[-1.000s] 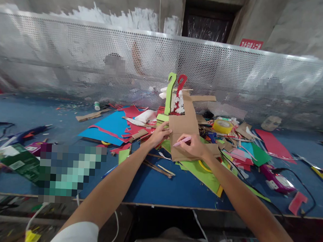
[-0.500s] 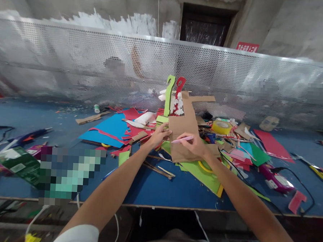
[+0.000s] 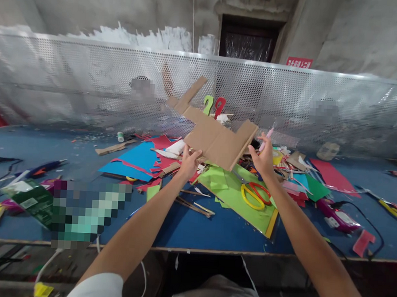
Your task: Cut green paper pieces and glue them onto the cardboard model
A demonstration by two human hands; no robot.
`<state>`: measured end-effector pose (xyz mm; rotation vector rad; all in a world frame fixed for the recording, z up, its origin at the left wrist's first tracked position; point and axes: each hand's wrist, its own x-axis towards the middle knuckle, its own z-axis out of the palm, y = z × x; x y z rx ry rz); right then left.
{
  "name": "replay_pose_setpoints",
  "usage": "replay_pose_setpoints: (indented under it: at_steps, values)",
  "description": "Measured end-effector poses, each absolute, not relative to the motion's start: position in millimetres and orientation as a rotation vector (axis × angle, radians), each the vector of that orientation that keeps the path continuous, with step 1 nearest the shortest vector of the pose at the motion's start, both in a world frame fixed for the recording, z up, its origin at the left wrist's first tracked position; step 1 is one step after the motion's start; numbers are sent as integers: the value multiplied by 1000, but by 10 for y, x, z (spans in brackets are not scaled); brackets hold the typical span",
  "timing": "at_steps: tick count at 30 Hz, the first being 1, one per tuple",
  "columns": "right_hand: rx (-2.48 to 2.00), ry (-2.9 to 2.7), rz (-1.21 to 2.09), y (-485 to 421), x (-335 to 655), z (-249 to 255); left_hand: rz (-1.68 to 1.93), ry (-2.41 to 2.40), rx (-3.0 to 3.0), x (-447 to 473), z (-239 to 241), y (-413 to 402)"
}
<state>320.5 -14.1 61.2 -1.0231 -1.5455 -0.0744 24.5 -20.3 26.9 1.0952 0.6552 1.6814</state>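
Observation:
A piece of brown cardboard (image 3: pixel 215 140), cut in an irregular shape with a narrow strip at the upper left, is raised above the cluttered table. My left hand (image 3: pixel 190 161) pinches its lower left edge, thumb on the near face. At the cardboard's right edge is my right hand (image 3: pixel 263 158), with a pink pen (image 3: pixel 268 135) held in its fingers, pointing up. Whether that hand also touches the cardboard I cannot tell. Behind the cardboard stand a green hook-shaped piece (image 3: pixel 208 104) and a red one (image 3: pixel 220 107), their lower parts hidden.
Scissors with yellow and red handles (image 3: pixel 252 198) lie on a light green sheet (image 3: pixel 245 213). Blue sheets (image 3: pixel 131 160) and red scraps spread left. Yellow tape (image 3: pixel 278 158) and a purple device (image 3: pixel 338 216) lie right. A perforated metal screen (image 3: pixel 105 86) borders the table's back.
The cardboard has been lifted and turned, its narrow strip swinging from upper right to upper left. My right hand has moved right and up with the pen. The scissors are now uncovered.

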Motion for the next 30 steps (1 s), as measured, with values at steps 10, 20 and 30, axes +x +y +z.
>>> replay_pose_setpoints:
  at_steps: [10,20,30]
  values:
    - [-867,-1432,626,-156,2799,423,1568,598,1099,323,178,-192]
    - [-860,-1530,498,-284,2747,520,1299,705,1193,324,92,-137]
    - [-1242,-2164,351,-276,2916,456,1603,733,1078,194,141,-2]
